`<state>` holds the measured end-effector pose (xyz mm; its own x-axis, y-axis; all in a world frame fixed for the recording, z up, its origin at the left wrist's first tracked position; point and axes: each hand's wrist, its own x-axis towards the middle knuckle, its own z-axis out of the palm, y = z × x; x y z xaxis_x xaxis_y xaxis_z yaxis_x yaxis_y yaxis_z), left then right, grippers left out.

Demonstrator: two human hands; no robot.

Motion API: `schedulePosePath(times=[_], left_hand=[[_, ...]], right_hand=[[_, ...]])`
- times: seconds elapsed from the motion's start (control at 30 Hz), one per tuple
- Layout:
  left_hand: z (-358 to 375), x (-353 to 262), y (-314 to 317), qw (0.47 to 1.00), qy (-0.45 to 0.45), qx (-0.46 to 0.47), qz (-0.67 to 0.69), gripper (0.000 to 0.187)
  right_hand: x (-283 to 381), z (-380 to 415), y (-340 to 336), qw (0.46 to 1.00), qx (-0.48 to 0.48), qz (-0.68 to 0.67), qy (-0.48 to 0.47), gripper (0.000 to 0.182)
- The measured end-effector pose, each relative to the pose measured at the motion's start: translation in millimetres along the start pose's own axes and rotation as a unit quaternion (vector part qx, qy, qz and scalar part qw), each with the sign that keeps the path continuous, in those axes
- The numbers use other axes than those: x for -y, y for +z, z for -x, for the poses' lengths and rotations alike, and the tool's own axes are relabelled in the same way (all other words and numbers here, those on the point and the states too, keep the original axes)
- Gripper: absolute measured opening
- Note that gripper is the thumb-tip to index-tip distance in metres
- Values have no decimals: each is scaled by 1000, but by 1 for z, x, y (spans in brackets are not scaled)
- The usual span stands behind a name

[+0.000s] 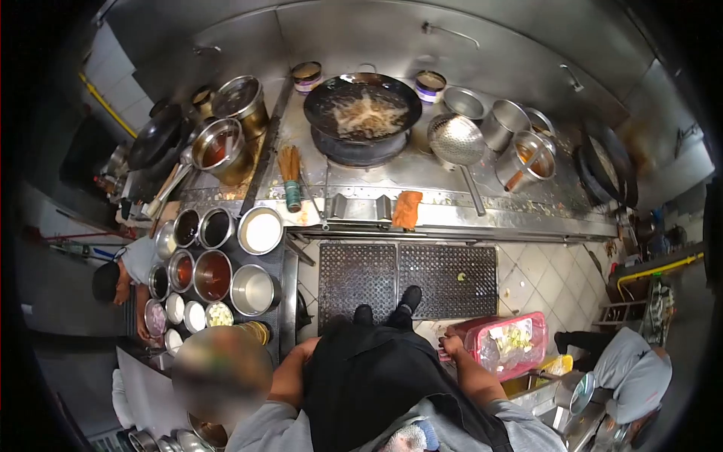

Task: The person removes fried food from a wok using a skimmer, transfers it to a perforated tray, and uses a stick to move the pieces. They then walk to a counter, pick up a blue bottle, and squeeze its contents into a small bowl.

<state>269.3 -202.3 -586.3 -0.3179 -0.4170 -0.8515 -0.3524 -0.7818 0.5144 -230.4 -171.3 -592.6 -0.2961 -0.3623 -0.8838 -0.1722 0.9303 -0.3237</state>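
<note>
My left hand (307,348) is at the left side of my black apron, its fingers hidden by the cloth. On the other side, my right hand (451,344) has its fingers curled at the left edge of a red basket (536,348). A clear plastic liner and pale green cut vegetables (512,338) lie in that basket. Ahead, a black wok (320,113) sits on the burner with food bubbling in oil. A perforated ladle (456,142) rests to its right, and a bamboo brush (291,177) stands to its left.
Steel pots of sauces (213,276) crowd the left counter. An orange cloth (407,209) hangs at the stove's front edge. Black rubber mats (447,280) lie underfoot. One person (135,271) is at the left, another (629,373) bends at the right.
</note>
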Motion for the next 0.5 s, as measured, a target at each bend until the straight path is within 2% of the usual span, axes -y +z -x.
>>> schedulePosePath(times=[0.03, 0.13, 0.2, 0.27, 0.33, 0.37, 0.43, 0.47, 0.5], left_hand=[[-6, 7, 1, 1000, -2, 10, -7, 60], [-17, 9, 5, 999, -51, 1, 8, 61], [-37, 18, -3, 978, 17, 15, -205, 63], [-41, 13, 1, 978, -5, 1, -209, 61], [-37, -6, 11, 975, -50, -38, -212, 58], [-43, -5, 13, 968, -26, -33, -247, 47], [-45, -6, 18, 969, 8, -34, -244, 43], [-46, -7, 21, 970, 38, -39, -236, 39], [-47, -8, 25, 969, 44, -39, -239, 39]], right_hand=[[-6, -2, 0, 999, 9, -35, 10, 47], [-13, 10, -2, 997, 18, -77, -8, 54], [-17, 17, -2, 997, 17, -69, -14, 60], [-25, 28, 1, 998, 16, -61, -21, 66], [-37, 32, 3, 996, 10, 51, -74, 64], [-61, 7, 4, 984, -14, 128, -125, 61], [-132, -72, 10, 973, -2, 144, -180, 61], [-134, -71, 13, 966, 3, 151, -207, 61], [-141, -66, 6, 955, -31, 197, -220, 62]])
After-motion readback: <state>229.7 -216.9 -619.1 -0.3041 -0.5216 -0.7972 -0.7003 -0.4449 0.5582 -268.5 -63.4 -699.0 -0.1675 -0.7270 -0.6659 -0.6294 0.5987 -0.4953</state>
